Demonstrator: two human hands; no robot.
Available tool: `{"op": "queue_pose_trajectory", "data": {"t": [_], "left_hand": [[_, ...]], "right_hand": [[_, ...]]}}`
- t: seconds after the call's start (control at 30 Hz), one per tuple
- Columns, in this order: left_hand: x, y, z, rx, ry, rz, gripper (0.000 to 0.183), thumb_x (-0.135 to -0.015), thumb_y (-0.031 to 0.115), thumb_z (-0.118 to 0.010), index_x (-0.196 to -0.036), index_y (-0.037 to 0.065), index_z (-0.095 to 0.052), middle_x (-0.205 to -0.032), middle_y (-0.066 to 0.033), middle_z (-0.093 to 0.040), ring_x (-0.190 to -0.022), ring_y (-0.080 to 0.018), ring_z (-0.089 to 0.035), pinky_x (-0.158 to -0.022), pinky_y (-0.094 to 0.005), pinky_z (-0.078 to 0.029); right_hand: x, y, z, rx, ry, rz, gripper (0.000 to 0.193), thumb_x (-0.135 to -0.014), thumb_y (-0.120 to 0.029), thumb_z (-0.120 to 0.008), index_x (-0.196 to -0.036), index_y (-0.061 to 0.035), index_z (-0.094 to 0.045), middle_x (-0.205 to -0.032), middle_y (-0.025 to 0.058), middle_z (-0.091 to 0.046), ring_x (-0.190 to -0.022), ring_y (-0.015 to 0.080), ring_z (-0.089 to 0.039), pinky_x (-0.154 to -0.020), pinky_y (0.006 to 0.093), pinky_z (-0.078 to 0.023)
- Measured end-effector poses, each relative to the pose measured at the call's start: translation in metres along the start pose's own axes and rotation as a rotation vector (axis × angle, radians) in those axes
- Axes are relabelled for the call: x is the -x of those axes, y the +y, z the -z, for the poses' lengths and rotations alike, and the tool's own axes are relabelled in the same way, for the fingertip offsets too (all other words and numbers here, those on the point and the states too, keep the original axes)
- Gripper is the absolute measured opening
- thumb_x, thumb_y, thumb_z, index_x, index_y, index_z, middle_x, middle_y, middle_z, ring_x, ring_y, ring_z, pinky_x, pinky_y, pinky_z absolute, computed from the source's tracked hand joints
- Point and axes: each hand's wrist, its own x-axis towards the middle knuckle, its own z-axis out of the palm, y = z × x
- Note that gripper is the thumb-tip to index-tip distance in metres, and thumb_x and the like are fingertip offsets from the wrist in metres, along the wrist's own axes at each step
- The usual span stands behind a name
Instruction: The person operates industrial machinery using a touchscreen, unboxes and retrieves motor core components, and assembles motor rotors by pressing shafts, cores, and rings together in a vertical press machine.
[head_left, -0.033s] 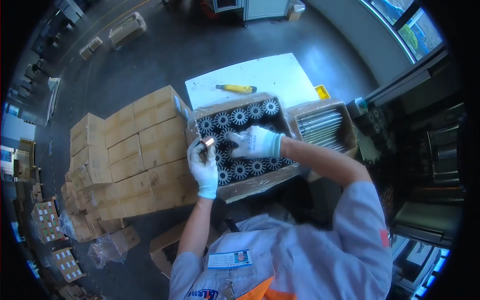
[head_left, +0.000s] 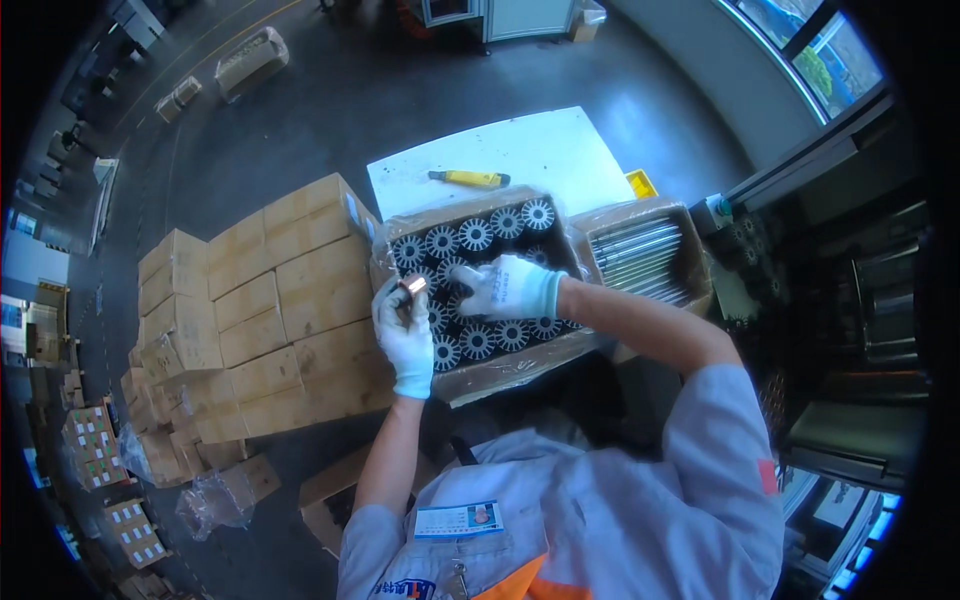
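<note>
My left hand [head_left: 404, 335], in a white glove, is closed around a small copper-coloured cylinder [head_left: 414, 286] and holds it above the left edge of an open carton [head_left: 500, 377]. Upright toothed metal cores [head_left: 477, 234], round with slots like gear wheels, stand in rows inside that carton. Over its middle, my right hand [head_left: 507, 287] reaches in from the right, also gloved in white. Its fingers curl down among the cores, and what lies between the fingertips is hidden. The two hands are close together but apart.
Stacked brown cartons [head_left: 275, 300] stand left of the open carton. On the right, another carton [head_left: 612, 217] holds long metal shafts [head_left: 640, 258]. A yellow-handled tool [head_left: 470, 178] lies on the white board [head_left: 545, 140] behind. Beyond it is a yellow bin [head_left: 641, 183]. Machinery lines the right side.
</note>
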Motion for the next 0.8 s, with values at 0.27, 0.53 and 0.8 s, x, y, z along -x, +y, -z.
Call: {"op": "queue_pose_trajectory", "data": {"t": [0.27,0.53,0.8], "left_hand": [[-0.005,-0.001,-0.012,-0.123,0.006,-0.127,0.016,-0.093,0.01,-0.069,-0.105,0.0,-0.067,-0.114,-0.0089,-0.064,-0.107,-0.0193,-0.06,-0.096,-0.0342,-0.047],[-0.012,0.021,0.003,-0.218,-0.052,-0.114,0.018,-0.097,0.011,-0.065,-0.109,-0.003,-0.064,-0.107,-0.0102,-0.068,-0.098,-0.0195,-0.063,-0.092,-0.0335,-0.049],[0.032,0.11,-0.107,0.119,-0.493,0.069,0.017,-0.096,0.012,-0.068,-0.108,0.001,-0.066,-0.106,-0.0061,-0.067,-0.096,-0.0125,-0.061,-0.086,-0.0277,-0.051]], "right_hand": [[0.005,0.006,0.009,-0.045,0.002,-0.051,0.032,-0.075,-0.025,-0.073,-0.105,-0.02,-0.063,-0.122,0.0243,-0.055,-0.079,0.0363,-0.069,-0.061,0.0461,-0.056],[0.074,-0.047,0.044,-0.347,0.694,-0.597,0.04,-0.071,-0.029,-0.081,-0.106,-0.0145,-0.068,-0.111,0.0256,-0.054,-0.087,0.039,-0.065,-0.075,0.0437,-0.055],[0.29,-0.059,0.089,-0.022,0.788,-1.415,0.043,-0.074,-0.04,-0.079,-0.109,-0.0164,-0.069,-0.111,0.0256,-0.054,-0.097,0.0397,-0.063,-0.08,0.0444,-0.055]]}}
